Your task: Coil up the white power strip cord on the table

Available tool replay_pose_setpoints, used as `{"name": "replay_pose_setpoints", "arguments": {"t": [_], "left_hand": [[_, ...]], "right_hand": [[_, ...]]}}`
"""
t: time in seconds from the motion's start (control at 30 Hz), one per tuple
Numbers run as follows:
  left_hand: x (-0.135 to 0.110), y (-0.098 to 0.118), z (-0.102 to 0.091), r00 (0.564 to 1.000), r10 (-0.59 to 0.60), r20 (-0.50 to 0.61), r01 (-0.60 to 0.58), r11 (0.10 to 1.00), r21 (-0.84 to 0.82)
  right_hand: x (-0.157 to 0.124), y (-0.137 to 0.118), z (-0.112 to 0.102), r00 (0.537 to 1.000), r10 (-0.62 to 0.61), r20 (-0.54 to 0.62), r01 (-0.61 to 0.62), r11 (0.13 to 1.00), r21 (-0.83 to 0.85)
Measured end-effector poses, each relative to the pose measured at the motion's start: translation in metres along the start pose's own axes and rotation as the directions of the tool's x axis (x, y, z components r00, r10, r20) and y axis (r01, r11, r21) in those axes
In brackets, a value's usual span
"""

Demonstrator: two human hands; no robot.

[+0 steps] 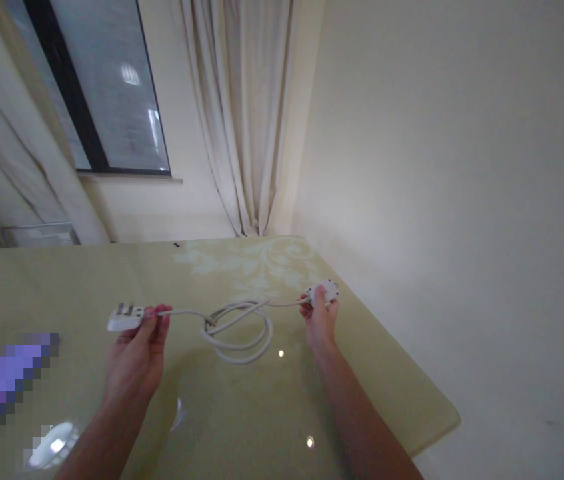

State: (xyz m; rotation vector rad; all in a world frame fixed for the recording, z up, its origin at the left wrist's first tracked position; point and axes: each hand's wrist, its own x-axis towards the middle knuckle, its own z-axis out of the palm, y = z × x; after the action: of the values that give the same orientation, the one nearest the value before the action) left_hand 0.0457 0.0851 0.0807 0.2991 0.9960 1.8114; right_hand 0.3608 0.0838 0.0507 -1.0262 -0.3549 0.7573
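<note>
A white extension cord (242, 362) stretches between my two hands, its middle looped into a loose coil over the table. My left hand (135, 360) is closed on the cord's left end, a white block (125, 321) with dark prongs or slots on its upper side; I cannot tell which. Thumb and fingers pinch it where the cable leaves the block. At the other end, my right hand (321, 320) grips a smaller white connector (329, 291) with dark marks on it, the thumb lying across its top. Both ends appear raised above the tabletop.
The glossy yellow-green table (242, 427) has a pale floral pattern near its far corner. A pixelated purple item (7, 383) lies at left, and a small dark object (177, 245) rests by the far edge. Beyond are curtains (242, 100), a window (107, 80) and a bare wall (452, 167) at right.
</note>
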Motion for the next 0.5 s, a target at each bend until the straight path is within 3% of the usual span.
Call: {"name": "replay_pose_setpoints", "arguments": {"t": [0.13,0.27,0.37,0.5], "left_hand": [[0.015,-0.016,-0.014,0.995,-0.072,0.062,0.06,0.981,0.183],[0.026,-0.031,-0.029,0.995,-0.011,0.1,-0.03,0.917,0.398],[0.026,-0.032,-0.034,0.993,0.043,0.105,-0.091,0.86,0.503],[0.012,-0.014,-0.028,0.975,0.221,0.036,-0.203,0.806,0.557]], "right_hand": [[-0.012,0.009,0.003,0.988,0.106,0.111,-0.094,0.99,-0.103],[-0.012,0.021,0.004,0.946,0.296,0.13,-0.281,0.952,-0.123],[-0.006,0.028,0.002,0.956,0.282,0.08,-0.277,0.958,-0.07],[0.003,0.033,-0.002,0.97,0.241,-0.005,-0.241,0.969,-0.052]]}}
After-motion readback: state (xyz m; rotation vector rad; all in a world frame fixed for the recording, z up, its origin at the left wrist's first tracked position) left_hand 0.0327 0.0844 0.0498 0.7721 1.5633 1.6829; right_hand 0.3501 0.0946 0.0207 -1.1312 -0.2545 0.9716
